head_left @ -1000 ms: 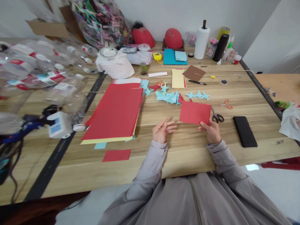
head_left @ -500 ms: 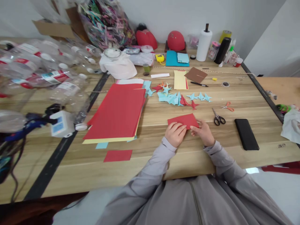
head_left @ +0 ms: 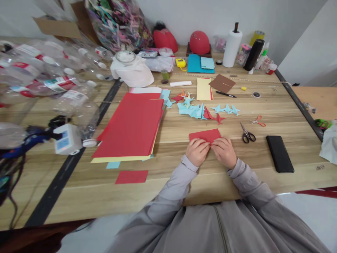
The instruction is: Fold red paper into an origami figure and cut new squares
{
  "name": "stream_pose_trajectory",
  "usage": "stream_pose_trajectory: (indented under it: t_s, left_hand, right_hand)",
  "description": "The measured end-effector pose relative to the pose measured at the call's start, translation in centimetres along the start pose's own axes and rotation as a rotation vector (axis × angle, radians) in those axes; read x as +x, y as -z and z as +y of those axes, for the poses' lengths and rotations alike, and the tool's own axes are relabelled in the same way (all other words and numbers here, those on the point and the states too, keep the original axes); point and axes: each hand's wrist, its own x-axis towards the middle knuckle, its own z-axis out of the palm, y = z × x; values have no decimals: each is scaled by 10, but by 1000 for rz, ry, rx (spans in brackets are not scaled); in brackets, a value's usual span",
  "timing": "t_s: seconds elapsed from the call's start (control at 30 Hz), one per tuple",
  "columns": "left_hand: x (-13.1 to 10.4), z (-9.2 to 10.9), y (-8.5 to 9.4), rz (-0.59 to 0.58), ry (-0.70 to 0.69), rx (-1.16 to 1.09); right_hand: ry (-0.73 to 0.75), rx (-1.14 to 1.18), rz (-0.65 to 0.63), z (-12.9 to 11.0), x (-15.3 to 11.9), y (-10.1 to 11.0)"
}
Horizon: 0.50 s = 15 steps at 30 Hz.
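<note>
A small sheet of red paper [head_left: 205,135] lies in front of me, its near edge covered by my fingers. My left hand [head_left: 198,151] grips the near left part of it. My right hand [head_left: 224,151] pinches the near edge beside it, the fingertips of both hands almost meeting. Beyond the sheet lie folded blue paper cranes [head_left: 193,110] and a red crane [head_left: 219,119]. Black-handled scissors [head_left: 247,134] rest right of my right hand. Another red paper piece [head_left: 131,176] is on the table to the left.
A stack of large red sheets [head_left: 131,130] lies to the left, with plastic bottles [head_left: 71,98] past it. A black phone [head_left: 280,154] and small orange scissors [head_left: 259,121] are on the right. Yellow paper strips [head_left: 204,89] and a black pen [head_left: 225,94] lie farther back.
My right hand has moved left along the near edge of the red paper, closer to my left hand. The left hand stays in about the same place.
</note>
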Motion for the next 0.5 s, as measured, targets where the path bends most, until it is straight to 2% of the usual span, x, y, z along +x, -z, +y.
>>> stream_pose_trajectory:
  t_s: [0.27,0.5]
  left_hand:
    - [1,3,1,-65,-25,70]
    - [-1,-9,12,27,44,35]
  right_hand:
    - [3,-13,-101,-1,1,3]
    - [-90,-66,11,22,-3,18]
